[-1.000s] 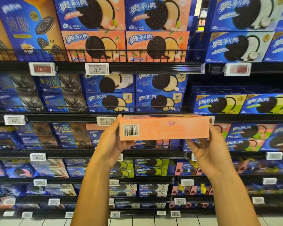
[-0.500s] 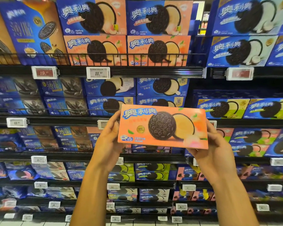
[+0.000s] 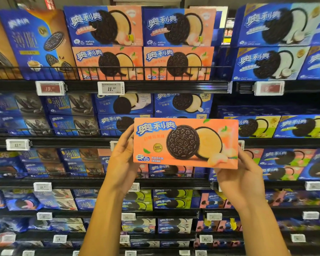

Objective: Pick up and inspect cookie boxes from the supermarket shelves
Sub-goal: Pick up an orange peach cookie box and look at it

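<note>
Head view, supermarket cookie aisle. An orange cookie box (image 3: 186, 143) is held at the centre of the frame, in front of the shelves (image 3: 155, 86), its printed front turned toward the camera — dark sandwich cookie, peach-coloured filling, white brand lettering on blue at its upper left. The box lies lengthwise, nearly level, its right end a little lower. The left hand (image 3: 121, 159) grips the box's left end from behind and below; the right hand (image 3: 242, 174) holds the lower right corner, fingers curled behind the box and mostly hidden. Both forearms rise from the bottom edge of the frame.

In the upper centre of the frame, two matching orange boxes (image 3: 142, 62) stand side by side behind a black wire rail, under two blue-and-peach boxes (image 3: 139, 26). A white price tag (image 3: 111, 88) reading 11.50 hangs just below them; a red tag (image 3: 50, 88) sits to its left. Blue cookie boxes fill the remaining shelves — the lower rows are blurred.
</note>
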Demonstrator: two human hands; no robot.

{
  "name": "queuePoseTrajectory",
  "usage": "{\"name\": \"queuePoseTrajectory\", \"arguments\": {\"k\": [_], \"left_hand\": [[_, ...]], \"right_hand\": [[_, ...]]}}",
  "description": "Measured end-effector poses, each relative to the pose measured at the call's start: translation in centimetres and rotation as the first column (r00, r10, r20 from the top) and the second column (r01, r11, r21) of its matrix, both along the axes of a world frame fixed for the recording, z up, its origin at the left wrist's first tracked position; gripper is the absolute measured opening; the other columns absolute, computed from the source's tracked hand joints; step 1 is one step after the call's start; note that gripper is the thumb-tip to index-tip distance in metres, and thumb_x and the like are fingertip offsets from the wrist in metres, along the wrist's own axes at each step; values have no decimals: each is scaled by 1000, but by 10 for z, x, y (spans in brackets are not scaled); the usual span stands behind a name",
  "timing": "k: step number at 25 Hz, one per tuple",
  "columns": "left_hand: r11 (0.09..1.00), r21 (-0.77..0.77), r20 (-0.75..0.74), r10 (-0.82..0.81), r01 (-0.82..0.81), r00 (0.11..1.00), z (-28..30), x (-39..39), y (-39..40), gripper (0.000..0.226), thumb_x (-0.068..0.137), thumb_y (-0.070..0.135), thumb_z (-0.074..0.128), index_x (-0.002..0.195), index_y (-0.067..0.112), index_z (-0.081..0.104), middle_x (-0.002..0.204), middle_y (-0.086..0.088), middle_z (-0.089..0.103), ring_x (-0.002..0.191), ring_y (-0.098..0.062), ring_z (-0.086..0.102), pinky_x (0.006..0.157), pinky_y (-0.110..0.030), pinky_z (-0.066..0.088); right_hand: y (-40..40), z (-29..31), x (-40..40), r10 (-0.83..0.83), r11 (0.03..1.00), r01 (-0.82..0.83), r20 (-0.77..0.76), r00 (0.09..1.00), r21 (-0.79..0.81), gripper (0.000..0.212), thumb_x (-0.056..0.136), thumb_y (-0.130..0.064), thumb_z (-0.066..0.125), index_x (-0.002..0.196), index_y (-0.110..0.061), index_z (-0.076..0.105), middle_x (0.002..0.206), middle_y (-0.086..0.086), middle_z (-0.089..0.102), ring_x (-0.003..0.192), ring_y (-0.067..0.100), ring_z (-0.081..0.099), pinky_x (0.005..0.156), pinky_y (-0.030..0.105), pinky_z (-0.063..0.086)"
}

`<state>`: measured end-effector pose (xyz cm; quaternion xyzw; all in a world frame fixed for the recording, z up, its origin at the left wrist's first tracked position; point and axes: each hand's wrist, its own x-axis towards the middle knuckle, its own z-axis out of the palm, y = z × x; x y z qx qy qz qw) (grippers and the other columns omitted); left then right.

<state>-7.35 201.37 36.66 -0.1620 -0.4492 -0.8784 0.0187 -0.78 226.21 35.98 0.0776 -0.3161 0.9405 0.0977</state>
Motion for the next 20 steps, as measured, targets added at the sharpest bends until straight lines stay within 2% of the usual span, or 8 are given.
{"name": "queuePoseTrajectory", "arguments": {"k": [2,4,7,12,14,16,18,20], "left_hand": [[1000,-16,-14,1,-1,1000,1,0,0,37,92,23,49,127,26,60,117,0,72,96,-16,70,67,-32,60],[1000,-6,-11,-1,1,1000,0,0,-1,40,91,24,50,130,24,57,119,-2,70,97,-16,70,68,-32,60],[997,29,32,-70,69,997,-4,4,-4,40,93,28,50,130,19,59,123,-7,68,101,-22,68,70,-35,60],[959,170,177,-257,228,950,-13,12,-1,44,90,43,47,114,18,75,126,-14,67,110,-34,66,79,-50,58],[976,138,152,-186,166,971,-12,15,2,42,89,41,47,110,19,76,121,-12,70,105,-29,69,75,-46,59],[996,40,82,-79,76,993,-6,20,9,42,89,38,51,118,15,69,117,-9,72,103,-24,70,74,-40,60],[995,-94,-14,23,-24,1000,1,26,22,42,86,36,57,121,14,65,114,-7,73,101,-21,70,74,-33,59],[966,-242,-116,67,-94,991,7,36,40,36,88,35,60,120,20,66,114,-3,73,106,-20,69,84,-35,57]], "right_hand": [[-3,0,-1,40,997,-41,-14,999,-71,19,89,-29,63,84,-14,73,70,-7,61,61,10,56,65,24,53],[-3,-3,-1,34,999,-34,-7,999,-29,29,93,-35,56,85,-17,77,73,-7,62,63,10,58,80,31,53],[-3,-9,-4,-4,999,2,67,998,34,35,97,-40,51,105,-20,79,94,4,67,83,18,62,95,42,53],[-17,-13,-11,-237,962,198,216,947,190,30,100,-42,49,96,-23,72,85,-1,73,90,19,66,83,42,58],[-20,-13,-10,-520,798,373,230,823,473,25,106,-35,45,107,-27,68,103,-9,73,108,15,63,91,36,52],[-30,-9,0,-666,586,468,65,743,662,29,104,-37,49,131,-34,59,126,-20,62,125,3,54,100,26,44],[-46,-2,9,-536,531,428,-101,838,731,43,96,-53,56,138,-44,51,123,-36,60,118,-17,52,88,8,42],[-66,3,10,-276,554,286,-151,949,782,53,89,-65,55,139,-50,44,127,-38,59,117,-18,53,90,6,43]]}}
